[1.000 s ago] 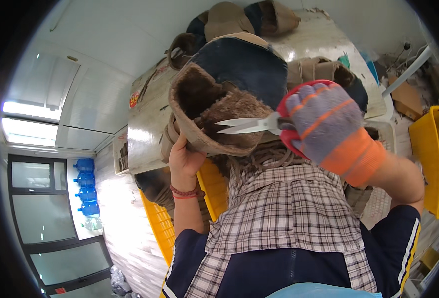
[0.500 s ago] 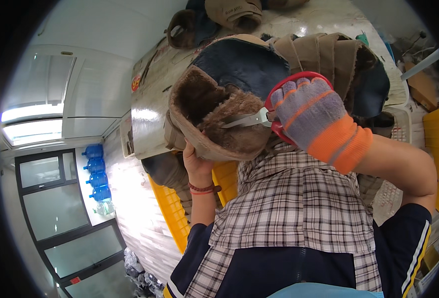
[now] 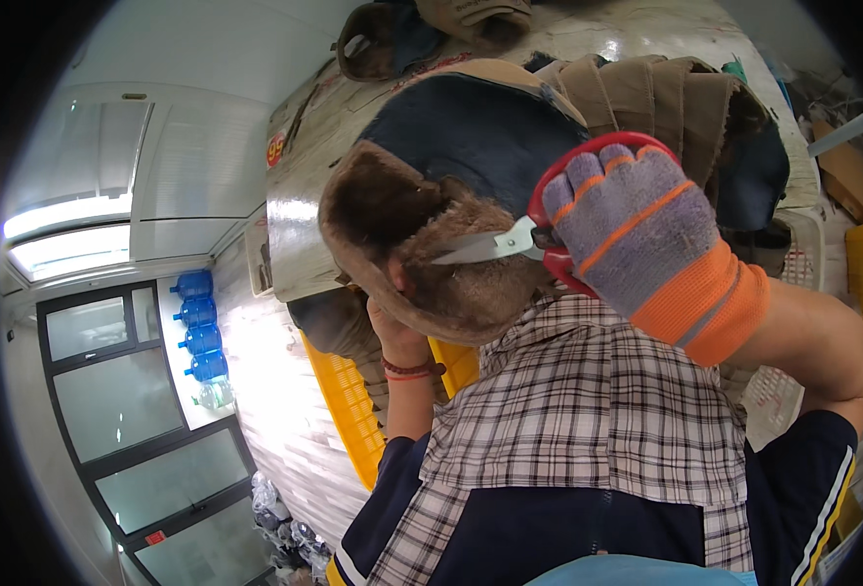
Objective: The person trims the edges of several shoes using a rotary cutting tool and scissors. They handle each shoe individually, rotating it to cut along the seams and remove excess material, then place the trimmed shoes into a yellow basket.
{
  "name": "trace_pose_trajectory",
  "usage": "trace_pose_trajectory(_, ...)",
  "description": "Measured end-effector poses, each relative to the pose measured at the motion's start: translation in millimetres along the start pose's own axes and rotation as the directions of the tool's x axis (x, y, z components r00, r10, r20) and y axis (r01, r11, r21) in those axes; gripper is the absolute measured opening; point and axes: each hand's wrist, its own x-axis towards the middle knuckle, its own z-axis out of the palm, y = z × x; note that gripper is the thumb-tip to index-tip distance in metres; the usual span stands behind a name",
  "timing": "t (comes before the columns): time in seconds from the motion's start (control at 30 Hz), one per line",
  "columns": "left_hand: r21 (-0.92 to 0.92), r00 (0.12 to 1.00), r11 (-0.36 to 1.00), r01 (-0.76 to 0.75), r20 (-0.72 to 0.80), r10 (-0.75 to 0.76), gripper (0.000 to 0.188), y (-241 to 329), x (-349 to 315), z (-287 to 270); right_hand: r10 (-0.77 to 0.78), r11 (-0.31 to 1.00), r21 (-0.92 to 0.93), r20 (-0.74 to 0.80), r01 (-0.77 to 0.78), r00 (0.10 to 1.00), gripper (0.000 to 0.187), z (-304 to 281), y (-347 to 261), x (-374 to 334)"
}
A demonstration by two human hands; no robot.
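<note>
My right hand (image 3: 636, 225), in a grey-purple and orange knitted glove, is closed round the red handles of a pair of scissors (image 3: 495, 244). Their metal blades point left and lie over the brown fleece lining of a fur-lined piece (image 3: 471, 127), dark blue and tan outside, perhaps a boot upper. Beneath its near left rim, my bare left hand (image 3: 399, 335) grips the piece. One fingertip seems to show against the fleece; most of the fingers are hidden under it. A beaded red bracelet circles that wrist.
Similar tan and dark blue pieces (image 3: 646, 98) lie stacked on the worn table (image 3: 300, 186), with more at its far edge. Yellow crates (image 3: 339, 400) stand below it and at the right. Blue water bottles (image 3: 197, 313) line the left wall beside a dark-framed glass door (image 3: 109, 410).
My left hand has shifted under the rim, and a fingertip now seems to show against the fleece. The piece is tilted slightly differently; the scissors remain over the lining.
</note>
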Motion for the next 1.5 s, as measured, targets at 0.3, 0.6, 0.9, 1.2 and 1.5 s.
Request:
trace_pose_trajectory(0.3,0.034,0.991,0.999,0.035,-0.132,-0.030,0.016,-11,-10,54,-0.076,0.996,-0.051,0.043,0.078,0.996,0.040,9,2,56)
trace_pose_trajectory(0.6,-0.011,0.997,0.997,0.074,-0.023,-0.074,0.019,-11,-7,24,-0.142,0.990,0.033,0.161,0.139,0.977,0.035,1,5,52)
trace_pose_trajectory(0.9,0.025,0.999,0.999,0.046,-0.012,-0.046,0.033,-8,-3,13,-0.230,0.952,0.271,0.320,0.143,0.919,0.024,6,1,63)
trace_pose_trajectory(1.2,0.022,0.994,0.994,0.107,0.029,-0.107,0.033,-9,-1,5,-0.278,0.955,0.195,0.314,0.225,0.908,0.020,-14,1,63)
trace_pose_trajectory(1.5,0.099,0.977,0.990,0.105,0.177,-0.121,0.039,-2,6,25,0.259,0.814,0.560,-0.108,-0.157,0.960,0.047,-21,62,-10)
